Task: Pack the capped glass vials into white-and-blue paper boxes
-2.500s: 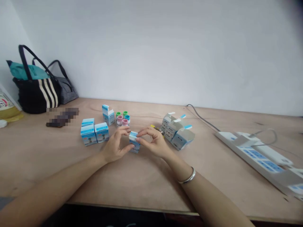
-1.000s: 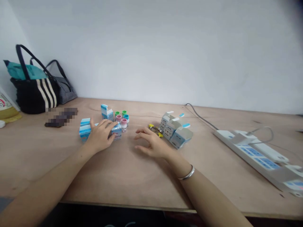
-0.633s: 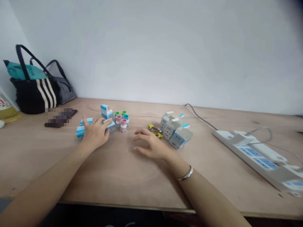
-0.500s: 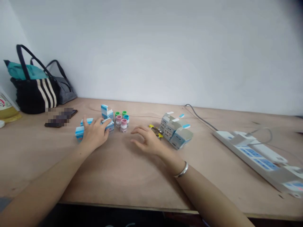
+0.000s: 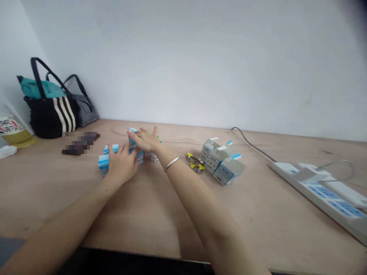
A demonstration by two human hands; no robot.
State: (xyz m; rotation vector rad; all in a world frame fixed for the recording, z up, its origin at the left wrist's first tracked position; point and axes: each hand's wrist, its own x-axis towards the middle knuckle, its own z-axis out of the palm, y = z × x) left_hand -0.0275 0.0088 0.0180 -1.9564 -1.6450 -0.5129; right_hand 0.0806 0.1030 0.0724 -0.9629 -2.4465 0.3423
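Two hands, left hand [image 5: 122,166] curled onto blue-and-white cartons [image 5: 103,165], grip unclear, right hand [image 5: 145,140] open above them

Plain white wall [image 5: 200,65] meeting a second white wall [image 5: 17,49] at the far left, above a long plywood desk [image 5: 258,225], all in soft, even light.

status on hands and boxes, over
Left hand fingers spread over blue boxes. Right hand open, raised above vials, partly hiding them.

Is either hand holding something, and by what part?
Hard to tell: the left hand rests over small blue-and-white boxes, hiding any grip; the right hand is open, holding nothing visible.
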